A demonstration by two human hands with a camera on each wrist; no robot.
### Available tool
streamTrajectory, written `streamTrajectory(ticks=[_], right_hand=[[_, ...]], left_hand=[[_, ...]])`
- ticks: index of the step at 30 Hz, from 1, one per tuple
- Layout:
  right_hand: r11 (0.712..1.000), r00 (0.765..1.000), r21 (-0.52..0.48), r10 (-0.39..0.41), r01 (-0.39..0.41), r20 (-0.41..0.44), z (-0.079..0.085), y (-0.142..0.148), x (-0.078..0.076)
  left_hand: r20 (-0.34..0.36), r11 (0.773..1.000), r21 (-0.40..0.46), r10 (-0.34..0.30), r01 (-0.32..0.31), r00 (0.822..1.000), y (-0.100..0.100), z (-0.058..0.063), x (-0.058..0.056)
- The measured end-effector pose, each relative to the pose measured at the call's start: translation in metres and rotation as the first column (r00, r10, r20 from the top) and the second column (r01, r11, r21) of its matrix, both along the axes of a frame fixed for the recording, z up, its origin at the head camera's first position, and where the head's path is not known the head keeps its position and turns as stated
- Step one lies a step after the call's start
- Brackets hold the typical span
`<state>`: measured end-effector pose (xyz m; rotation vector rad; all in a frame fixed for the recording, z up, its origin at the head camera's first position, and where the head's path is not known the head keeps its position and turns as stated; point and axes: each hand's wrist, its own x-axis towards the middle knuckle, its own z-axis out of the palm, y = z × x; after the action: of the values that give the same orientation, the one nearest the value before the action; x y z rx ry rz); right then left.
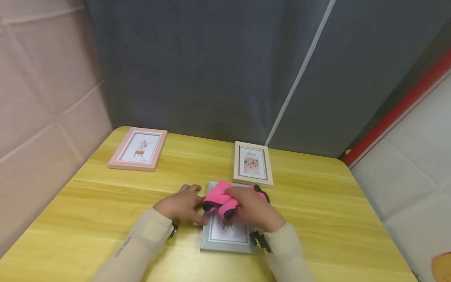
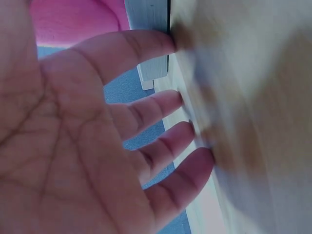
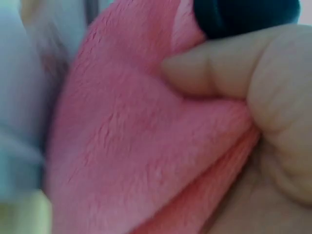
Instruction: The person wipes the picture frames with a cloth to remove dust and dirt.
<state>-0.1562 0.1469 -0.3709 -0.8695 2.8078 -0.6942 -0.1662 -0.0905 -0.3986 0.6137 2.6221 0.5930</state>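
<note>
A pale grey-blue picture frame [image 1: 225,247] lies face up near the front of the table, its upper part covered by a bunched pink cloth [image 1: 219,192] with dark edging. My right hand [image 1: 258,208] grips this cloth over the picture; in the right wrist view the thumb presses into its fuzzy pink folds [image 3: 117,131]. At the frame's left side is my left hand [image 1: 181,206], fingers spread and loosely extended. In the left wrist view one finger lies against the frame's edge [image 2: 148,19], and the other fingertips [image 2: 200,158] are down at the tabletop.
A pink picture frame [image 1: 132,167] lies at the back left of the yellow wood-grain table [image 1: 88,215]. Just behind the grey-blue frame lies a cream one [image 1: 252,181]. A dark panel [image 1: 211,70] stands along the back edge, with pale walls at both sides.
</note>
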Motion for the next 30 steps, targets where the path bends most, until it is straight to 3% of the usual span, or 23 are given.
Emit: streamTrajectory(ticks=[4, 9, 13, 17, 21, 23, 27, 30], right_hand=[[0.986, 0.986, 0.061, -0.149, 0.154, -0.08, 0.009, 0.016, 0.003], [0.963, 0.974, 0.151, -0.223, 0.225, -0.031, 0.002, 0.018, -0.001], [0.974, 0.986, 0.154, -0.168, 0.169, -0.017, -0.007, 0.007, -0.004], [0.994, 0.999, 0.099, -0.042, 0.043, -0.008, -0.013, -0.005, -0.007], [0.997, 0.997, 0.032, 0.076, -0.077, 0.033, -0.013, -0.009, -0.006], [0.996, 0.995, 0.026, 0.086, -0.087, 0.059, -0.008, -0.004, -0.004], [0.999, 0.999, 0.049, -0.02, 0.018, 0.039, 0.008, 0.012, 0.002], [0.983, 0.988, 0.101, -0.15, 0.152, -0.021, 0.015, 0.021, 0.003]], left_hand=[[0.004, 1.0, -0.018, -0.003, 0.003, 1.0, 0.001, 0.001, 0.001], [-0.003, 1.0, -0.024, -0.004, 0.004, 1.0, 0.0, 0.002, 0.001], [-0.007, 1.0, -0.021, -0.015, 0.015, 1.0, -0.001, 0.003, 0.001], [0.001, 1.0, -0.004, -0.006, 0.006, 1.0, -0.001, 0.003, 0.002], [-0.009, 1.0, 0.006, -0.003, 0.003, 1.0, -0.001, 0.0, 0.0], [-0.013, 1.0, -0.001, -0.001, 0.001, 1.0, 0.0, -0.001, 0.0], [-0.002, 1.0, -0.014, 0.009, -0.009, 1.0, -0.001, 0.0, 0.001], [0.001, 1.0, -0.015, 0.004, -0.004, 1.0, -0.002, 0.0, 0.0]])
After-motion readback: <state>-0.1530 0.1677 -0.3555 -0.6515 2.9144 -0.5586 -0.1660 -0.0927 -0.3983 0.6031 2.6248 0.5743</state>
